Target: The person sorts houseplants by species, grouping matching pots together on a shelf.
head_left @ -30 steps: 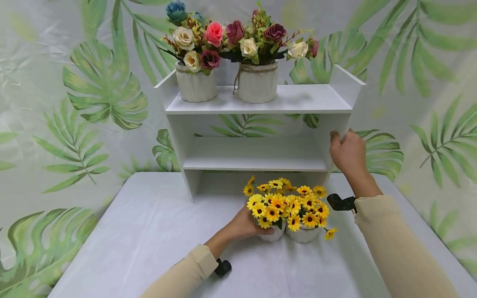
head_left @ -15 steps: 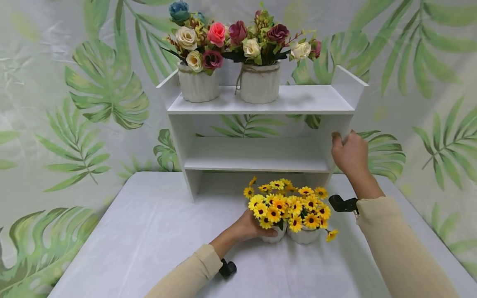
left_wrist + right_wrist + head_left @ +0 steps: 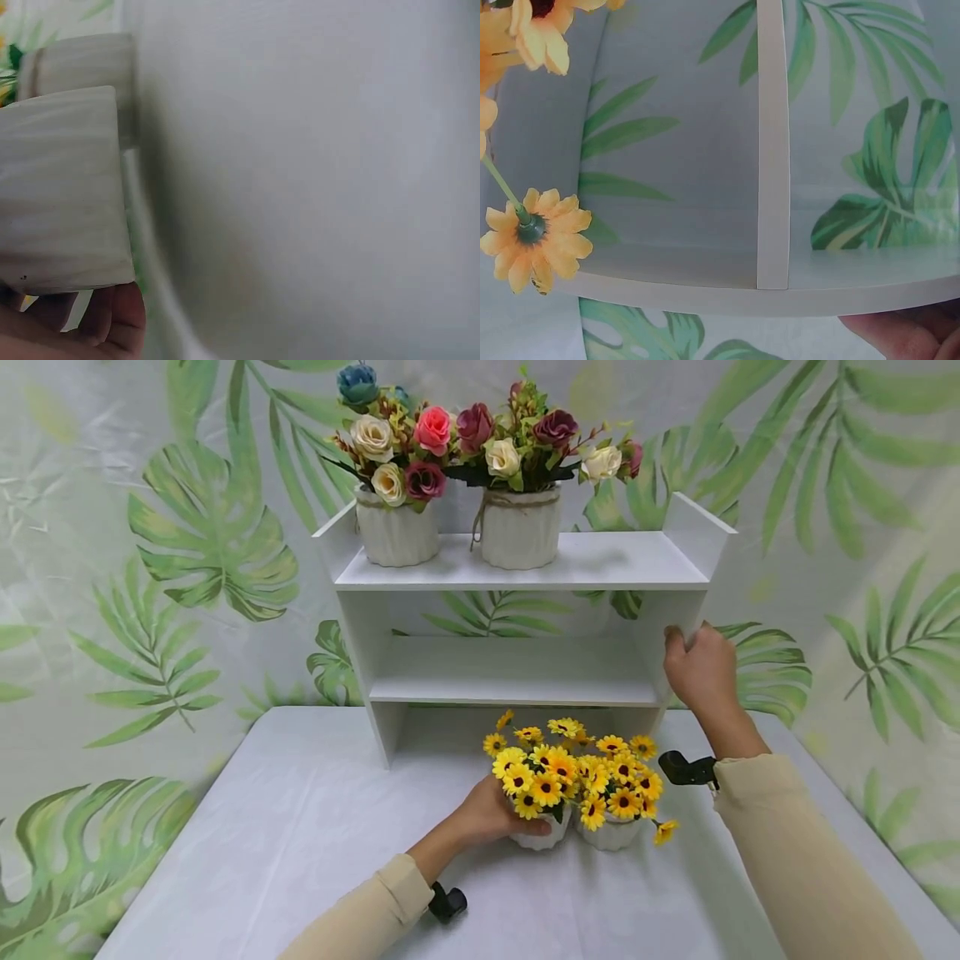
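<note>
My left hand (image 3: 483, 814) holds a white ribbed flowerpot (image 3: 555, 835) of yellow daisy-like flowers (image 3: 543, 781) by its left side, thumb across the front. In the left wrist view its fingers (image 3: 124, 319) curl against the pot's wall. Just right of it stands a second white pot (image 3: 611, 837) with similar yellow blooms (image 3: 622, 777). Higher up, my right hand (image 3: 703, 670) grips the right side panel of a white shelf unit (image 3: 521, 585), thumb towards the inside. The right wrist view shows those fingers (image 3: 904, 337) at the panel's edge.
On the top board stand two larger white pots, one with mixed roses (image 3: 397, 537) and one tied with twine (image 3: 520, 539). A middle board (image 3: 517, 668) spans the unit. The white-covered table (image 3: 262, 827) backs onto a leaf-patterned curtain (image 3: 135, 635).
My left hand has shifted slightly left with its flowerpot, drawing it a little away from the second pot. My right hand stays on the shelf's side panel.
</note>
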`<state>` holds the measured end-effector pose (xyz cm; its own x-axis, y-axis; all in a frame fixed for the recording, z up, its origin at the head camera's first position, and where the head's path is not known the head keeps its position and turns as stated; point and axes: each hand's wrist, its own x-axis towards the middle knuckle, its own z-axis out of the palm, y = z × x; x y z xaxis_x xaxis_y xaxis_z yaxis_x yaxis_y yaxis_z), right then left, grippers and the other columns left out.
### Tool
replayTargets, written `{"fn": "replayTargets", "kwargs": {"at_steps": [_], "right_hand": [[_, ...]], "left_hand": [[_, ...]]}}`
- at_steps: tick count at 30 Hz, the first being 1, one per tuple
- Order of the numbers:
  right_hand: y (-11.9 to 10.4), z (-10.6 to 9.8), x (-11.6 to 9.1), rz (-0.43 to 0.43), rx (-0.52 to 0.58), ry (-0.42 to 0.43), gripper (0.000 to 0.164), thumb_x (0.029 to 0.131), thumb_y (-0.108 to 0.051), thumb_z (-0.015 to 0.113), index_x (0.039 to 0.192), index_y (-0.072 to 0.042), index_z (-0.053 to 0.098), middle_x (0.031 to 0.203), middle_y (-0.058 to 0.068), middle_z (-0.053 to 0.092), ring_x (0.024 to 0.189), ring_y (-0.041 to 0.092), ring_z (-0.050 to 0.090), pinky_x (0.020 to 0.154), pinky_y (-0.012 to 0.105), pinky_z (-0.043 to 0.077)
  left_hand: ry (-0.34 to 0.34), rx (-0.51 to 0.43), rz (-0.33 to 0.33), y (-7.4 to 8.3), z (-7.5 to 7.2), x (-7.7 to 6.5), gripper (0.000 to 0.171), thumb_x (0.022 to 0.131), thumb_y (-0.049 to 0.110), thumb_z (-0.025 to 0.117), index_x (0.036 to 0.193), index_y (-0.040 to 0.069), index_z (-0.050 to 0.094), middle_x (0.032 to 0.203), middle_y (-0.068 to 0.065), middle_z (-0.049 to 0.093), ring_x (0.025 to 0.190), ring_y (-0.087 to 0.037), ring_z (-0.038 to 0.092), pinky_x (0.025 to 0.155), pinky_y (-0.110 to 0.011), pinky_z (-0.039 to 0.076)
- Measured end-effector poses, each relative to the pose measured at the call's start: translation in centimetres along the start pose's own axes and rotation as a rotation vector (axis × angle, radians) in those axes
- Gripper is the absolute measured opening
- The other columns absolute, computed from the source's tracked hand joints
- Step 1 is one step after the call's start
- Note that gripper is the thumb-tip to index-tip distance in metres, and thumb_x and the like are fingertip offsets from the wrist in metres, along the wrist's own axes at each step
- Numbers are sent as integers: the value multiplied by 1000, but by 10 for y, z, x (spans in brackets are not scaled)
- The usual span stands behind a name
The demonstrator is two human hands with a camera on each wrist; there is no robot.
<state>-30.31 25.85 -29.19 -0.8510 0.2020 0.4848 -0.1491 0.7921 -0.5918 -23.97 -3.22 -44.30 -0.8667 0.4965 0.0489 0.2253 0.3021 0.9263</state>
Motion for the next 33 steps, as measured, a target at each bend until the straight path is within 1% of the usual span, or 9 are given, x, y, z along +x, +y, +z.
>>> {"fn": "replayTargets", "kwargs": {"at_steps": [3, 6, 8, 10, 13, 17, 23, 30, 33], "right_hand": [[-1, 0, 0, -8, -1, 7, 48, 104, -28, 38, 104, 16, 58, 101, 41, 62, 95, 56, 62, 73, 64, 50], [0, 0, 1, -22, -4, 20, 45, 104, -26, 38, 97, 14, 58, 95, 39, 61, 90, 54, 62, 69, 61, 49], [1, 0, 1, -26, -12, 27, 44, 104, -26, 39, 93, 12, 57, 91, 38, 61, 86, 52, 61, 67, 59, 47], [1, -1, 0, -28, -16, 30, 43, 103, -26, 39, 90, 11, 56, 89, 37, 60, 83, 51, 60, 65, 57, 46], [2, 0, 0, -31, -25, 31, 44, 103, -26, 39, 92, 12, 56, 87, 37, 59, 81, 51, 59, 63, 56, 45], [1, 0, 0, -30, -24, 24, 47, 103, -27, 38, 98, 16, 57, 91, 38, 59, 82, 51, 58, 64, 56, 45], [0, 0, -1, -34, -13, 22, 49, 104, -25, 38, 105, 19, 57, 96, 42, 60, 90, 57, 60, 68, 63, 48], [-1, 0, -1, -36, -10, 25, 49, 103, -26, 38, 105, 18, 58, 93, 40, 60, 88, 55, 60, 66, 61, 48], [-2, 0, -1, -39, -8, 27, 48, 103, -25, 38, 106, 19, 58, 94, 41, 61, 89, 56, 60, 67, 62, 48]], "left_hand": [[28, 39, 48, 10, -15, -7, 77, 72, 21, 89, 137, 33, 50, 136, 11, 59, 130, -14, 54, 114, -45, 39], [87, 141, 109, 20, -30, -15, 77, 72, 26, 89, 138, 29, 49, 134, 9, 60, 126, -13, 56, 109, -43, 45], [130, 172, 133, 26, -39, -20, 77, 72, 27, 89, 137, 28, 49, 133, 9, 60, 125, -12, 57, 107, -42, 46], [175, 163, 143, 32, -46, -26, 75, 72, 27, 90, 136, 30, 49, 132, 11, 60, 123, -11, 57, 106, -41, 47], [220, 80, 145, 42, -55, -33, 76, 72, 24, 90, 135, 34, 49, 132, 13, 59, 125, -9, 56, 108, -42, 46], [251, 13, 188, 55, -66, -36, 73, 72, 19, 90, 133, 33, 51, 131, 11, 60, 124, -10, 56, 107, -43, 46], [273, 77, 299, 72, -83, -38, 73, 73, 14, 89, 134, 28, 51, 131, 9, 59, 123, -12, 56, 107, -43, 46], [323, 235, 310, 87, -99, -39, 72, 72, 19, 90, 133, 24, 52, 130, 6, 61, 120, -12, 56, 103, -41, 49], [353, 223, 286, 94, -109, -36, 73, 73, 21, 90, 134, 24, 51, 131, 6, 60, 121, -13, 56, 104, -42, 49]]}}
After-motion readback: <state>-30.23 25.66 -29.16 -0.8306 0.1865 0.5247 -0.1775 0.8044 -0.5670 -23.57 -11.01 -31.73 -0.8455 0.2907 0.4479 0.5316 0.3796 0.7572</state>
